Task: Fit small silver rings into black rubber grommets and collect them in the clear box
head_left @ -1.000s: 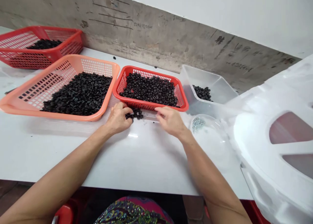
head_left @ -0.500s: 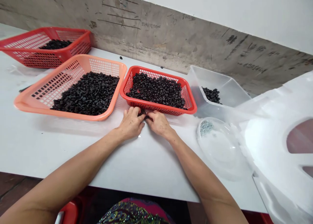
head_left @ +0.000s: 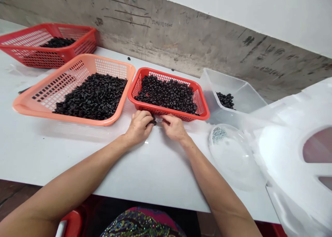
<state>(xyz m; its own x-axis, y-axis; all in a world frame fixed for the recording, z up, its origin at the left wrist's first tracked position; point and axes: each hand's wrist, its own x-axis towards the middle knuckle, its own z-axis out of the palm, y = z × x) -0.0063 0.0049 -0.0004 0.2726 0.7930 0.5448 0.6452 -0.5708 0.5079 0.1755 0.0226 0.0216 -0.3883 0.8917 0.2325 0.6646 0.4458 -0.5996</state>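
My left hand (head_left: pixel 140 127) is closed on a small black ring-like part (head_left: pixel 154 121), which sticks out between thumb and fingers. A short gap to the right, my right hand (head_left: pixel 174 127) has thumb and forefinger pinched together; whatever they hold is too small to make out. Both hands rest low over the white table, right at the front edge of the small red basket (head_left: pixel 169 110). That basket holds many round black ring-like pieces (head_left: pixel 166 93). To its left stands an orange basket (head_left: pixel 103 122) with a heap of smaller black pieces (head_left: pixel 93 97).
Farther back on the left is a larger red basket (head_left: pixel 85 45) with black pieces. At right are a clear plastic bin (head_left: pixel 241 92) holding some round black pieces, a clear round dish (head_left: pixel 233 161) with tiny silvery bits, and a white moulded object (head_left: pixel 282 143). A wall (head_left: pixel 181 40) runs behind.
My hands, earlier together at the fingertips, are now apart; the right has shifted right. The black part now shows more clearly in my left fingers. The camera view has shifted slightly.
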